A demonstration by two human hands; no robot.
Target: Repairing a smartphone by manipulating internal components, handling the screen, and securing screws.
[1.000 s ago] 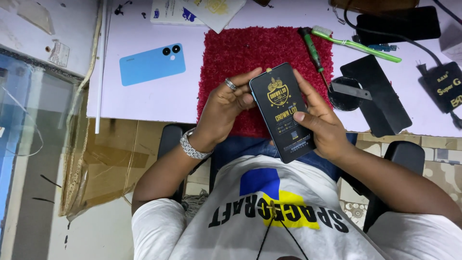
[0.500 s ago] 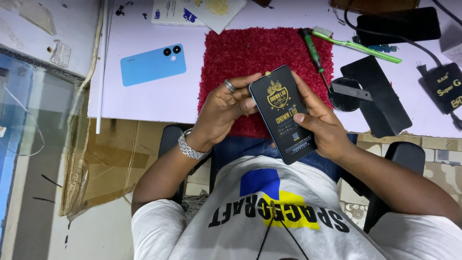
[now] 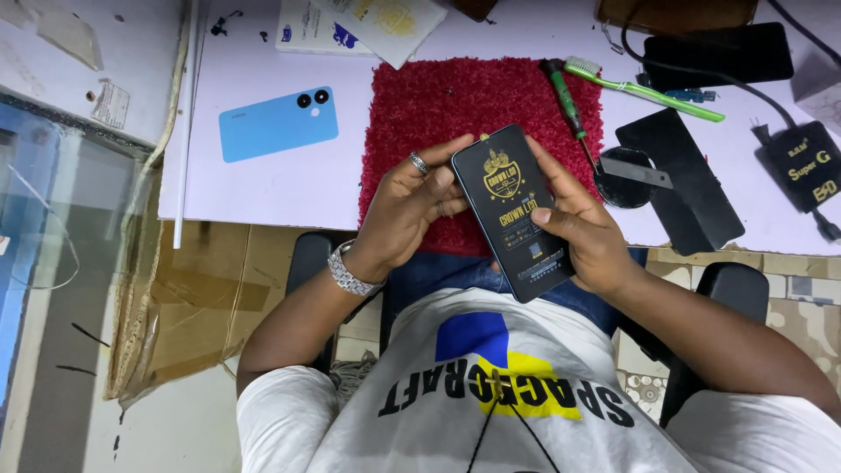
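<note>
- Both hands hold a flat black packet with gold print, over the near edge of a red mat.
- The left hand grips its left edge, fingers curled; a ring shows.
- The right hand clasps its right side, thumb across the front.
- A blue phone lies face down, left of the mat.
- White printed cards sit far, at the table's back.
- A green toothbrush and a black charger with yellow print lie right.
</note>
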